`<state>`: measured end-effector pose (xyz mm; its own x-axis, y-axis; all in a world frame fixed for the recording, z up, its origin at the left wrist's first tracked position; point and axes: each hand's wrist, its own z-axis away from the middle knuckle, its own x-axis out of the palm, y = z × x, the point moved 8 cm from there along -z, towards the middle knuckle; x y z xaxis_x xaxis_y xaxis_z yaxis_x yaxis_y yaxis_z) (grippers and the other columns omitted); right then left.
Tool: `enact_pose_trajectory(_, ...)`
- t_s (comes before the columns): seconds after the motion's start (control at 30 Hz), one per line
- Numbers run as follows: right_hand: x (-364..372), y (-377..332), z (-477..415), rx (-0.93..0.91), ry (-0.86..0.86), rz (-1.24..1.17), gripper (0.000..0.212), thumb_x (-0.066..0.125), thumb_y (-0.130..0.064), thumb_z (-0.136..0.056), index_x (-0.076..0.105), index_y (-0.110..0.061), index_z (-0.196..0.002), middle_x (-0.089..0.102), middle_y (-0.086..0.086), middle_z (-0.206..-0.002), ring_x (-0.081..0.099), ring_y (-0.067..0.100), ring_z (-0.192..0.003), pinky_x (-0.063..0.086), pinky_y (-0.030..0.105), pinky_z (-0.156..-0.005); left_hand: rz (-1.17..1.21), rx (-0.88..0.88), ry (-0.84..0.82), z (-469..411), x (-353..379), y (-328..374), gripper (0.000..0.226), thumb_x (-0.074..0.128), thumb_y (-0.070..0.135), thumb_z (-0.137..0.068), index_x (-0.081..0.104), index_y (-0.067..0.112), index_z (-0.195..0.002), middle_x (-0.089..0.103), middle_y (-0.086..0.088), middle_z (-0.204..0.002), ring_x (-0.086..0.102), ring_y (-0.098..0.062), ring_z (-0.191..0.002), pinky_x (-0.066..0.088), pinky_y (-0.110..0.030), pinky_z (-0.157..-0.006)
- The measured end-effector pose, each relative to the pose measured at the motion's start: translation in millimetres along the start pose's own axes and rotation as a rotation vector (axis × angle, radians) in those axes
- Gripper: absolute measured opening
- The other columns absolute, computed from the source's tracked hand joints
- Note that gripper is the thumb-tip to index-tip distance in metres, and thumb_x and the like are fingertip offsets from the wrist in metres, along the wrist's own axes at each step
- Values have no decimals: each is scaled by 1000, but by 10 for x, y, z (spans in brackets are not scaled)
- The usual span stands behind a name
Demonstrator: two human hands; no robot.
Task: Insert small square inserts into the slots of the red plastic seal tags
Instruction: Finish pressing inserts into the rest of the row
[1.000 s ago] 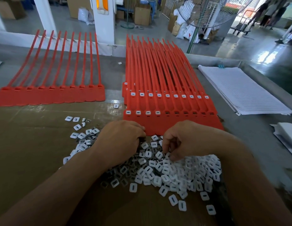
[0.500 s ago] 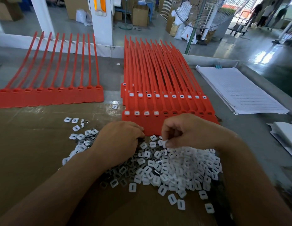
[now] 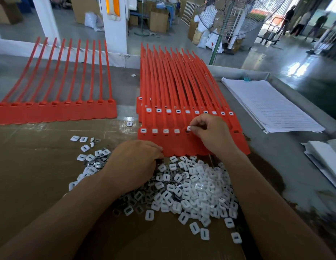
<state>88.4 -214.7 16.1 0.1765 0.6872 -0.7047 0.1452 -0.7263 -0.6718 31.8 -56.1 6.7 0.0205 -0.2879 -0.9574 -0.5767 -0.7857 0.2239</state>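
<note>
- Insert [image 3: 189,128]: small, light, stiff, probably slippery. Your right hand [image 3: 212,132] pinches it by the edges at the next open slot of the front tag row [image 3: 182,145].
- Tags: thin and flexible, so press squarely.
- Left hand [image 3: 133,164]: curled on the insert pile [image 3: 191,186], below-left of the right hand. Cannot tell if it holds anything.
- Paper stack [image 3: 272,107]: well right of your right hand, with room between.

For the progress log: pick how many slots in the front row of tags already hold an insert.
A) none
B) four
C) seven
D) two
B: four inserts sit in the front tags, while the right hand pinches a fifth insert at the next slot.
</note>
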Motion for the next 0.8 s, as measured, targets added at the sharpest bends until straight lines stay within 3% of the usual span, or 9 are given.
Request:
enact_pose_trajectory(0.3,49,38,-40,12,-55,67,13,63,-12,-84,60,-22,-76,52,-17,-76,47,-2,-73,34,12,-64,15,9,19,-13,-22,6,39,41,14,-88,60,31,-118,51,17,-130,45,1,-120,35,-20,-99)
enact_pose_trajectory(0.47,72,53,-65,16,-52,115,12,64,-14,-84,60,-22,-76,53,-15,-80,46,-1,-77,30,9,-63,26,7,40,-1,-55,19,36,47,8,-84,67,25,-109,59,11,-122,54,-5,-114,41,-24,-95)
enact_pose_trajectory(0.8,125,83,-97,26,-95,160,13,67,-18,-82,57,-25,-75,55,-13,-83,50,5,-84,37,22,-71,11,5,14,-9,-25,10,39,43,11,-86,63,28,-115,55,15,-127,50,-2,-117,39,-22,-96)
